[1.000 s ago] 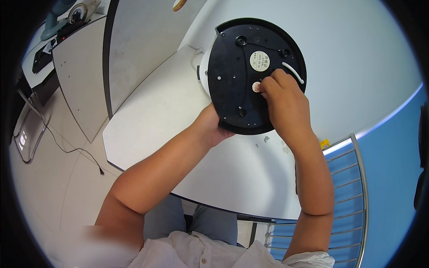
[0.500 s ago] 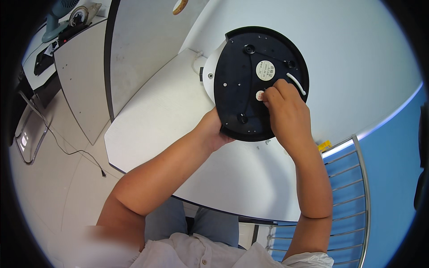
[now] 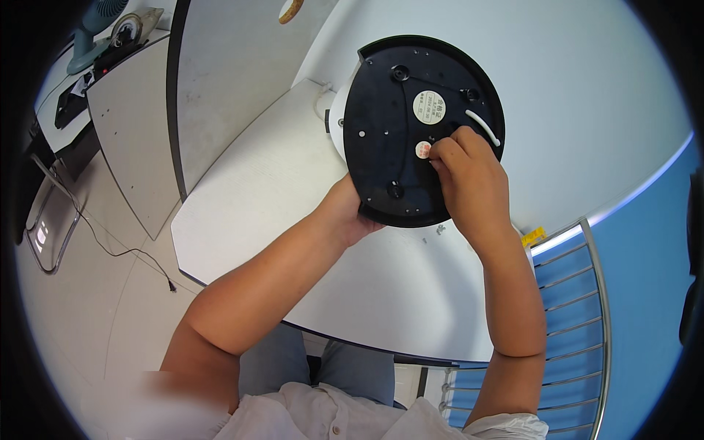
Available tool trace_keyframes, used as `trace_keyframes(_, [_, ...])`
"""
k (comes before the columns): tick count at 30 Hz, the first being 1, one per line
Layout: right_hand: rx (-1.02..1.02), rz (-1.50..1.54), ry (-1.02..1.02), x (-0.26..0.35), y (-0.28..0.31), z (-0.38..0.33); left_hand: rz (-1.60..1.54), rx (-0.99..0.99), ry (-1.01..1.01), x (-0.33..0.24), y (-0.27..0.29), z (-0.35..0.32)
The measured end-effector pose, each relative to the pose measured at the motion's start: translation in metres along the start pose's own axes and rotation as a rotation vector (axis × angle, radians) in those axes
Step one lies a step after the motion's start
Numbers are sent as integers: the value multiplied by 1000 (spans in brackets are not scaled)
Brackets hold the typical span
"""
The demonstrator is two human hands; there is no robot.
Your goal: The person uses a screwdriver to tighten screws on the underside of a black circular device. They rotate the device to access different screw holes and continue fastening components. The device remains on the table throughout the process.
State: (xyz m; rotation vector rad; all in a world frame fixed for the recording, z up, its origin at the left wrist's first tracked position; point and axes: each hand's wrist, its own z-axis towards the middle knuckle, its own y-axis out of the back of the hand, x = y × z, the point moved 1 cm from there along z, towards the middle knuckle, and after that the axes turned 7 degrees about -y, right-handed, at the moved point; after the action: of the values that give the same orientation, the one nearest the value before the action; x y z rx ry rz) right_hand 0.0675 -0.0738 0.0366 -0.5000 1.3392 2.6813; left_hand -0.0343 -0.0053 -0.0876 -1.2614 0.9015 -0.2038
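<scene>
A rounded black appliance base (image 3: pixel 381 158) is held up with its underside showing, and part of a white body (image 3: pixel 337 125) sticks out behind its left edge. My left hand (image 3: pixel 354 214) grips its lower left rim, the fingers hidden behind it. A larger round pale sticker (image 3: pixel 429 108) sits above a small round sticker with red print (image 3: pixel 422 149). My right hand (image 3: pixel 473 176) is closed in a pinch, fingertips at the small sticker's right edge. What lies between those fingertips is hidden. A curved white strip (image 3: pixel 482 127) runs near the right rim.
Below the base, several small screw-like pieces (image 3: pixel 440 229) lie on the white table (image 3: pixel 367 293). Left of the table stands a grey panel (image 3: pixel 227 88). A metal rack (image 3: pixel 598 308) and a yellow object (image 3: pixel 534 236) are at right. A cable with a plug (image 3: pixel 147 254) trails over the floor.
The base has shifted slightly up and left, and tilted a little. More of the small sticker shows beside my right fingertips. Both arms stay nearly in place.
</scene>
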Motion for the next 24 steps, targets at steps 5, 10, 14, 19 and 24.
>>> trace_keyframes(5, [-23,-8,22,0,-1,-1,9,5,3,1,2,2])
trace_keyframes(10, [-19,44,-1,-1,4,-4,-14,-1,17,3,1,2])
trace_keyframes(14, [-91,155,-62,-5,21,-8,-76,79,13,7,6,9])
trace_keyframes(19, [-99,398,-306,-28,57,-41,-71,-85,24,3,4,1])
trace_keyframes(24, [30,778,-729,-92,24,-101,-79,-247,41,1,-4,-3])
